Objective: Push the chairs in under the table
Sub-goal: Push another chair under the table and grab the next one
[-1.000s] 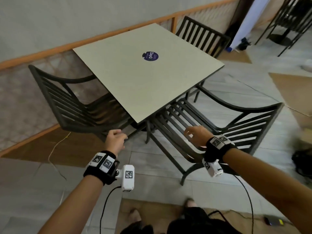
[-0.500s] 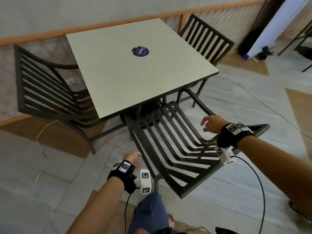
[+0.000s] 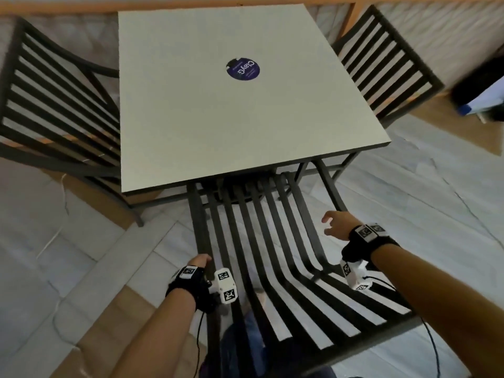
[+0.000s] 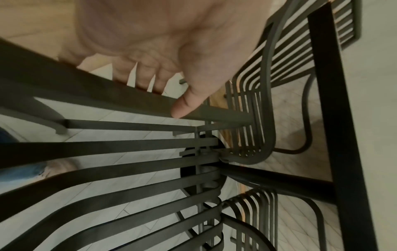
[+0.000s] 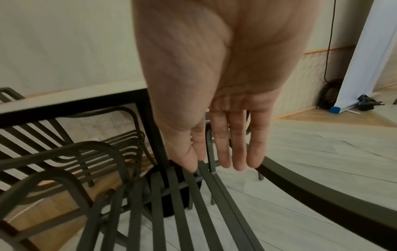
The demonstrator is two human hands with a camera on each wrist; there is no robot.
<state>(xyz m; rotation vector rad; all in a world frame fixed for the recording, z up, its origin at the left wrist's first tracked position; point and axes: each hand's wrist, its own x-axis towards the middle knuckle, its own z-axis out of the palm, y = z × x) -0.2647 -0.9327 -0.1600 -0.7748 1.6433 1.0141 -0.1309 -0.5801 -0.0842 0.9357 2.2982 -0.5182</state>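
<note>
Three dark slatted chairs ring the square table [image 3: 207, 118]. The nearest chair [image 3: 272, 268] has its seat front under the table edge. My left hand [image 3: 198, 261] grips its left armrest, fingers hidden; my right hand [image 3: 336, 224] hovers open above its right armrest.

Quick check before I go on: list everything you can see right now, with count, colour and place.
table: one, pale square top, dark frame, centre.
sticker: one, dark purple, round, on the table top.
near chair: one, dark slatted metal, seat front under the table's near edge.
side chairs: two, dark slatted, left and far right of the table.
banner stand: one, white with a blue foot, against the right wall.
cable: one, pale, on the floor at left.
left hand: grips the near chair's left side rail.
right hand: fingers straight, above the right armrest.
</note>
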